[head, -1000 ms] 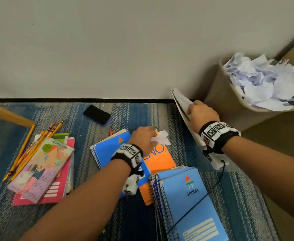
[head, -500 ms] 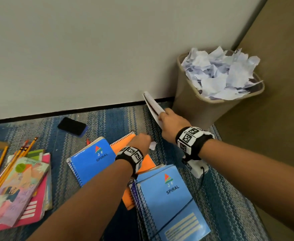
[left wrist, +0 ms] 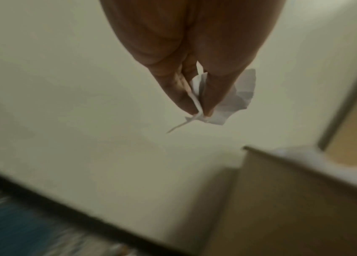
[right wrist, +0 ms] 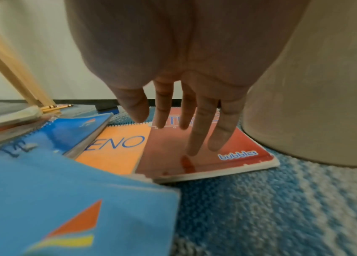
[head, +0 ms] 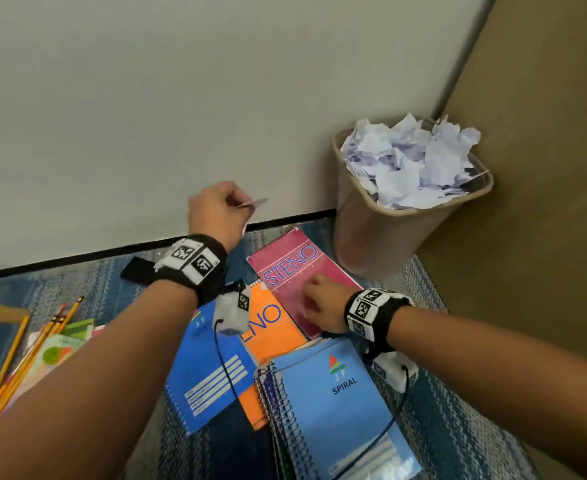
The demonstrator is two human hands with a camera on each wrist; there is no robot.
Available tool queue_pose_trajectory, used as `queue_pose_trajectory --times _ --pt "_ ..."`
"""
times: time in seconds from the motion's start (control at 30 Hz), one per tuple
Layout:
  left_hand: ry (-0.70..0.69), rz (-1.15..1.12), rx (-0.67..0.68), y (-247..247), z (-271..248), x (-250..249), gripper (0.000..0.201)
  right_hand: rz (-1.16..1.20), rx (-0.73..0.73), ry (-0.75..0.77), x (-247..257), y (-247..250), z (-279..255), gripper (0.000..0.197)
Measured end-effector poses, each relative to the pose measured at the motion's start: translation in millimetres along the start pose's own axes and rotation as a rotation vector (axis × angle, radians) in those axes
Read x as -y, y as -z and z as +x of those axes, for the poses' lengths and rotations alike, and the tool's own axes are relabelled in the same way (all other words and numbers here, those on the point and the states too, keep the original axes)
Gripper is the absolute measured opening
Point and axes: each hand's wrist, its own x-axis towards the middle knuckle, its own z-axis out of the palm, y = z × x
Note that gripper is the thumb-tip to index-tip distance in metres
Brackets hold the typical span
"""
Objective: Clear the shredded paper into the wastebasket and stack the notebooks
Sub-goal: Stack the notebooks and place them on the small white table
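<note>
While my left hand pinches a paper scrap near the wastebasket, my right hand's straight fingers press the pink notebook.

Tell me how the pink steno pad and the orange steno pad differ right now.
The pink steno pad lies uppermost with its STENO title fully showing; the orange steno pad is partly covered, showing only ENO. The right hand rests its fingers on the pink one; nothing touches the orange. Both lie flat, top-bound with wire spirals.

Open air at frame centre before the wall; wastebasket at right heaped above its rim with paper.
</note>
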Motion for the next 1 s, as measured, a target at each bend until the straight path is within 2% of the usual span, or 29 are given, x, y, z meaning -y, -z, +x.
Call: queue_pose_trajectory --times 0.07,0.13,0.23,0.3,0.37,0.4,0.47,0.53,0.67,0.73,0.8,0.87,0.93,1.0 --pt "-0.134 -0.077 -0.053 0 15 -54 0.016 -0.035 0.015 -0.040 -6 -3 -7 0.024" --pt "-0.286 -0.107 -0.045 -4 26 -103 0.016 -0.064 0.030 -0.053 -10 -7 -16 0.023" --pt "-0.507 -0.045 0.077 -30 38 -175 0.005 -0.065 0.054 -0.084 -26 -10 -32 0.023" --pt "-0.606 0.123 0.245 -52 42 -209 0.024 -0.048 0.073 -0.105 -35 -9 -38 0.023" --pt "-0.640 0.324 0.430 -69 47 -224 0.042 -0.031 0.087 -0.096 -41 -8 -42 0.022" --pt "-0.641 0.376 0.478 -75 50 -227 0.046 -0.017 0.090 -0.084 -43 -8 -43 0.022" --pt "-0.671 0.400 0.473 -75 56 -226 0.041 0.003 0.077 -0.074 -44 -9 -43 0.023" --pt "-0.681 0.355 0.408 -68 60 -222 0.026 0.007 0.051 -0.069 -44 -10 -41 0.023" --pt "-0.593 0.230 0.398 -42 58 -204 0.020 0.002 -0.012 -0.051 -35 -10 -28 0.021" --pt "-0.508 0.166 0.262 -28 58 -179 0.012 -0.014 -0.068 -0.044 -25 -7 -17 0.023" --pt "-0.370 0.141 0.104 -24 57 -136 0.021 -0.018 -0.120 -0.041 -18 -5 -7 0.032" --pt "-0.152 0.206 0.071 -27 53 -71 0.024 -0.042 -0.112 -0.036 -7 -6 6 0.049" --pt "0.082 0.398 0.277 -38 40 -3 0.027 -0.069 -0.048 -0.039 3 -10 18 0.066" --pt "0.243 0.539 0.523 -54 20 53 0.036 -0.059 0.015 -0.040 11 -16 27 0.078"
